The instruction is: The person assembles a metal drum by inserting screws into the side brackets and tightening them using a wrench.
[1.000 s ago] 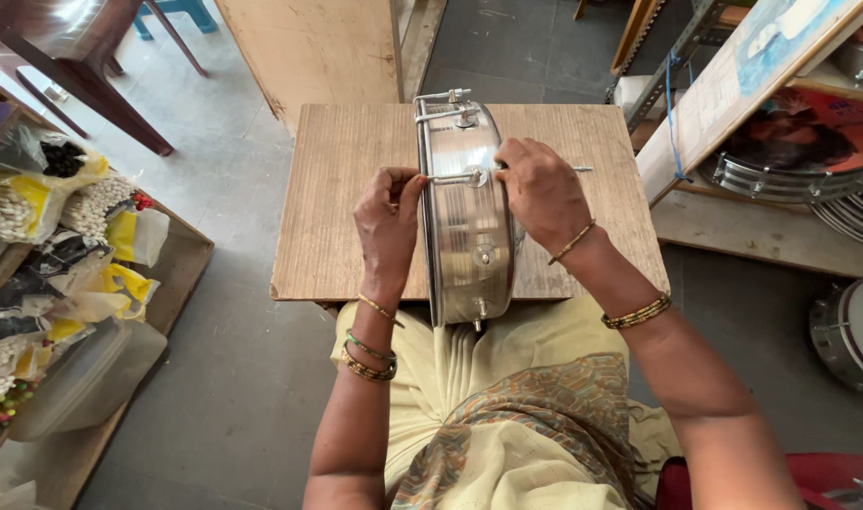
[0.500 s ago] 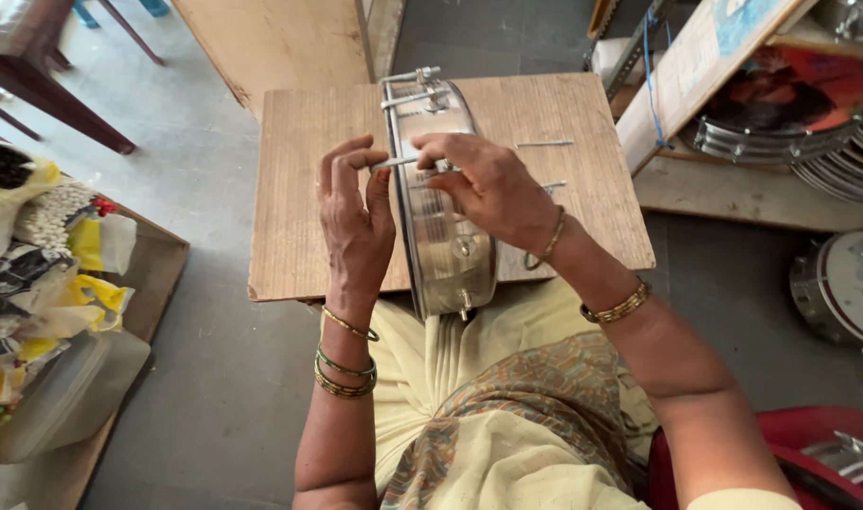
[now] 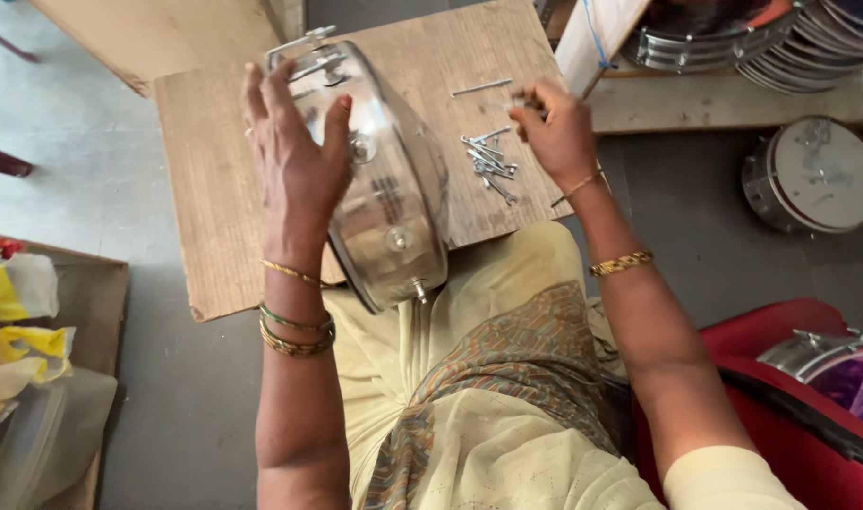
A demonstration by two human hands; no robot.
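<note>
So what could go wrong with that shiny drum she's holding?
The shiny metal drum stands on its edge, half off the wooden board, steadied only by the left hand, so it might tip or slide onto her lap. The right hand reaches among loose screws lying near the board's edge; a nudge could roll some to the floor.
</note>
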